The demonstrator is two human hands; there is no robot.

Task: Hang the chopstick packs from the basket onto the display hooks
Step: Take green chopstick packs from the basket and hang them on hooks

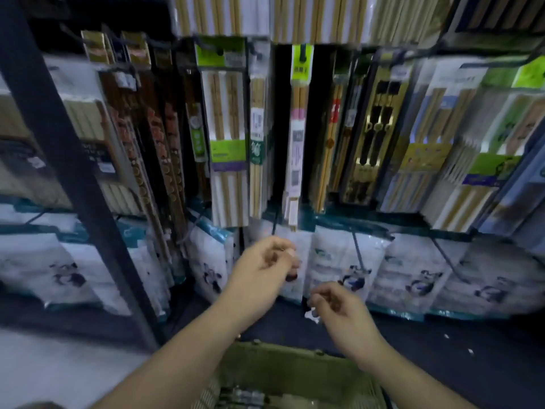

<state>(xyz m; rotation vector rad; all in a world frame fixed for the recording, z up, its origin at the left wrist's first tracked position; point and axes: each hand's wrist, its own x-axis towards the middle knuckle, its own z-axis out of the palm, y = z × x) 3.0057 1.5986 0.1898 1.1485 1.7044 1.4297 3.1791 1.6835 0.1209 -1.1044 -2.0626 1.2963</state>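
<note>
A narrow chopstick pack (298, 128) with a bright green header hangs from a display hook (302, 56) in the middle row. Its lower end is just above my left hand (265, 262). That hand is raised in front of the shelf with loosely curled fingers and nothing in it. My right hand (336, 305) is lower and to the right, also loosely curled and empty. The olive green basket (295, 357) sits below both forearms, and a few blurred packs (244, 394) lie inside it.
Many chopstick packs (227, 119) crowd the hooks on both sides. Below them hang white bags with a panda print (351, 273). A dark shelf upright (73, 178) slants down the left. Small white scraps (312, 315) lie on the dark floor.
</note>
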